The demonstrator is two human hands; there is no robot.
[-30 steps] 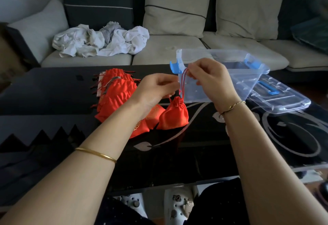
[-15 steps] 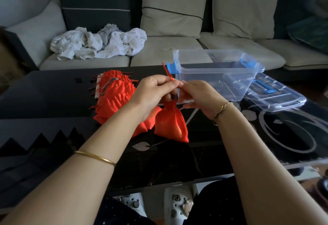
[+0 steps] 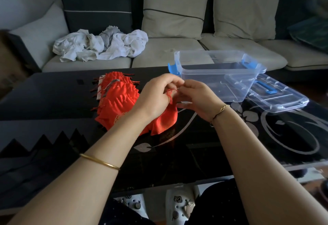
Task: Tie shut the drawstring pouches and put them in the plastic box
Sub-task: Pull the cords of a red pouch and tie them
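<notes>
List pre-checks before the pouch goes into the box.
1. Grip on drawstring: ok, left hand and right hand both pinch it above the pouch.
2. Knot finished: cannot tell, fingers hide it.
3. Plastic box open: ok, lid lies off at its right.
4. Room in box: ok, no pouch visible inside.
5. Path to box: ok, nothing stands between.

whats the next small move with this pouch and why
Probably pull the cord ends apart to cinch the knot tight. The left hand and right hand both pinch the cord just above the pouch neck, so the tie looks unfinished. The box behind stands open, ready for the pouch afterwards.
</notes>
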